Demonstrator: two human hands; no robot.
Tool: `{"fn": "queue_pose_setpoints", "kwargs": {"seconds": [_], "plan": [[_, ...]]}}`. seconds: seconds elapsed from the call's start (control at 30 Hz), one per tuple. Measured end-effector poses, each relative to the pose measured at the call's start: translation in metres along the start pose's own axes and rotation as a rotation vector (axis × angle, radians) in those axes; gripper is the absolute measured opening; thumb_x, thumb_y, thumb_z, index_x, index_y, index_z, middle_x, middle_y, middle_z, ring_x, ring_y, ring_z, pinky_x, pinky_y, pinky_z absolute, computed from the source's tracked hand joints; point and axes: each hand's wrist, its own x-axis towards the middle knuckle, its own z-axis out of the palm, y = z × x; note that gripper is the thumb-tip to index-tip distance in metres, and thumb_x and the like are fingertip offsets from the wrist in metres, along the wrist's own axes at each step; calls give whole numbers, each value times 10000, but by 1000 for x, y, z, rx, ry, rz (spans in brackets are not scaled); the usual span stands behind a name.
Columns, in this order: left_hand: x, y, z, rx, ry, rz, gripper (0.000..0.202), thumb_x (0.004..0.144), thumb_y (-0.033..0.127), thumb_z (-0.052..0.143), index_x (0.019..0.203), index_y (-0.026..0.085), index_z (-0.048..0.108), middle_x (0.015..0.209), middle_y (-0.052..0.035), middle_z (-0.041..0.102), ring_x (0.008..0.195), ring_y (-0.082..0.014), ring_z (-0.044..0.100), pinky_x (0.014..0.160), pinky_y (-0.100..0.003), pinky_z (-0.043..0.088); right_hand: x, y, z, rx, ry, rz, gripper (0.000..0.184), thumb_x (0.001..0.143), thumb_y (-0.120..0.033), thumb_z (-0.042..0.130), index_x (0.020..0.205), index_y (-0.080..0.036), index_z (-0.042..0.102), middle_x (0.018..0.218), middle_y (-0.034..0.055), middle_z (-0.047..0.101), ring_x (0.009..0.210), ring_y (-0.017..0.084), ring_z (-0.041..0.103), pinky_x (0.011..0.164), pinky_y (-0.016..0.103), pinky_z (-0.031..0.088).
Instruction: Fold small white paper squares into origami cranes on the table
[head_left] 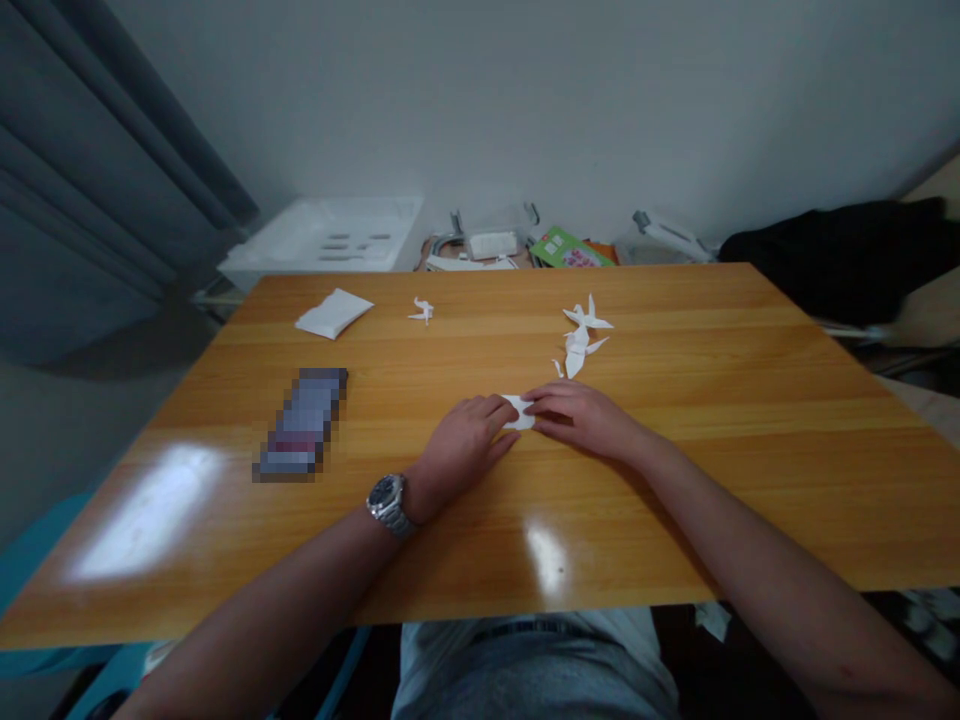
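A small white piece of folded paper (524, 421) lies on the wooden table in front of me, between my two hands. My left hand (469, 435), with a metal wristwatch (388, 503) on its wrist, holds the paper's left side with the fingers and thumb. From the right, my right hand (581, 415) grips the other side of it. The fingers partly cover the paper, so its exact shape is hidden. Just beyond my right hand are white folded paper cranes (577, 345), lying close together. Another small folded paper figure (422, 311) sits farther back, left of them.
A phone with a blurred screen (304, 420) lies on the left of the table (675, 400). Behind it is a folded white sheet (334, 313). Past the far edge are a white basin-like tray (322, 235), a green booklet (566, 248) and a dark cloth (840, 260).
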Motion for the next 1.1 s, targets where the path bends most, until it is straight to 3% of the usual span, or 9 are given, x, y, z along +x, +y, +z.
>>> {"fn": "queue_pose_setpoints", "kwargs": {"seconds": [0.23, 0.53, 0.7, 0.9, 1.1], "plan": [[3, -2, 1, -18, 17, -22, 148, 1007, 295, 545, 1058, 185, 631, 1072, -75, 666, 959, -225, 626, 881, -374, 518, 3, -7, -3, 18, 11, 22, 164, 982, -228, 590, 982, -225, 754, 1158, 91, 749, 1074, 241, 685, 959, 446, 531], [4, 0, 2, -46, 35, -46, 174, 1022, 268, 512, 1010, 170, 656, 1022, -73, 664, 922, -202, 624, 868, -346, 524, 1, -3, -1, 74, 18, 19, 121, 949, -255, 653, 1032, -233, 738, 1183, 88, 740, 1091, 236, 678, 957, 432, 527], [2, -2, 2, -57, 29, -5, 218, 1027, 289, 510, 1067, 168, 687, 1078, -85, 685, 982, -211, 637, 918, -361, 531, 2, -4, 0, 59, 16, 59, 128, 976, -231, 599, 973, -221, 727, 1164, 91, 741, 1081, 238, 673, 962, 438, 517], [-6, -2, 4, 6, 27, 102, 270, 980, 335, 598, 1202, 224, 705, 1307, -97, 654, 1184, -264, 617, 1050, -457, 487, 3, -3, 0, 49, 101, 87, 141, 988, -212, 559, 934, -210, 689, 1143, 105, 726, 1086, 245, 649, 976, 464, 496], [-8, 4, 3, 5, -18, 92, 352, 993, 372, 571, 1288, 196, 648, 1299, -109, 673, 1136, -265, 645, 1004, -446, 514, 4, -1, 1, 8, 126, 126, 167, 989, -229, 554, 872, -203, 671, 1146, 115, 697, 1077, 248, 633, 968, 463, 498]]}}
